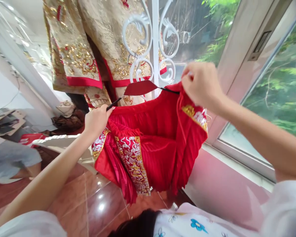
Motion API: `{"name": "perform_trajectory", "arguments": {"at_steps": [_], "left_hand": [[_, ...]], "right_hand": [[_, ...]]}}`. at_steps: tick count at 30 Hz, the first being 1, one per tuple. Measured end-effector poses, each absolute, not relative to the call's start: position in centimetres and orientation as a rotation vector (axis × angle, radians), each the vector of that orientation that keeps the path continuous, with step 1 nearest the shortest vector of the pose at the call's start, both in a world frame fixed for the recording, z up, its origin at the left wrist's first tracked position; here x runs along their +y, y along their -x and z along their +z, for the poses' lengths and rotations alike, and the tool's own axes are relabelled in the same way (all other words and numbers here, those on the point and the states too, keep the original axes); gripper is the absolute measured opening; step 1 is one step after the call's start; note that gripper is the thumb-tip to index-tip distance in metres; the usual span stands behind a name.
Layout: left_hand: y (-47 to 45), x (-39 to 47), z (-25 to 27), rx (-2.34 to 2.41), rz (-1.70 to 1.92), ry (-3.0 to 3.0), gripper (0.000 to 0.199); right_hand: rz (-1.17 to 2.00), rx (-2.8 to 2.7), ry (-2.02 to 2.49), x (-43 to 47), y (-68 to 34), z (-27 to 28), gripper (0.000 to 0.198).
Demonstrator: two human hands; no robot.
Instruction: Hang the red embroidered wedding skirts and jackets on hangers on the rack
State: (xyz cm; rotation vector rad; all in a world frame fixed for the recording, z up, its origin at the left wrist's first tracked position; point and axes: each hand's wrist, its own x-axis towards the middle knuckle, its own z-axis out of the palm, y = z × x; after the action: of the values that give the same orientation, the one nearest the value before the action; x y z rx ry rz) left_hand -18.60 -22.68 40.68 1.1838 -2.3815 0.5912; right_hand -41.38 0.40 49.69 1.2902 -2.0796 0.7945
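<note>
A red pleated skirt point(160, 144) with embroidered gold and silver panels is spread between my two hands. Inside its waist runs a hanger point(141, 88) with a dark red middle piece and black arms; its metal hook points up toward the white scrollwork. My left hand point(97, 120) is closed around the left end of the waistband, by the black hanger arm. Higher up, my right hand point(201, 84) is closed on the right end of the waistband, its fingertips partly hidden. The skirt's lower part hangs in loose folds over the floor.
White metal scrollwork point(155, 42) stands just behind the skirt. Cream and gold embroidered garments point(84, 56) hang at upper left. A sliding window point(251, 82) is on the right above a pink wall point(217, 181). At left, a person in light shorts point(12, 158) sits near a sewing machine point(11, 121).
</note>
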Motion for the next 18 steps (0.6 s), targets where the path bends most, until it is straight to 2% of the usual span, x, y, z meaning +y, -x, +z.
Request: {"name": "perform_trajectory", "arguments": {"at_steps": [3,6,9,12,14,18], "left_hand": [[18.2,-22.5,41.2,-2.339,0.545,-1.219,0.053],[17.5,-23.1,41.9,-2.377,0.395,-1.147,0.043],[16.5,-23.2,42.4,-2.41,0.272,-1.002,0.037],[15.7,-21.8,42.4,-2.246,0.375,-1.137,0.047],[15.5,-20.3,42.4,-2.151,0.454,-1.29,0.054],[15.4,-18.4,43.2,-2.264,0.454,-1.416,0.05]], "right_hand": [[0.352,-2.105,-1.449,0.0,39.7,44.8,0.023],[0.202,-2.125,-1.632,-1.9,40.5,42.6,0.022],[0.425,-2.081,-1.553,-4.5,41.7,43.9,0.025],[0.678,-1.957,-1.559,-7.4,42.0,46.2,0.034],[0.762,-1.933,-1.622,-9.3,41.8,47.0,0.041],[0.877,-1.923,-1.559,-12.3,42.0,46.4,0.048]]}}
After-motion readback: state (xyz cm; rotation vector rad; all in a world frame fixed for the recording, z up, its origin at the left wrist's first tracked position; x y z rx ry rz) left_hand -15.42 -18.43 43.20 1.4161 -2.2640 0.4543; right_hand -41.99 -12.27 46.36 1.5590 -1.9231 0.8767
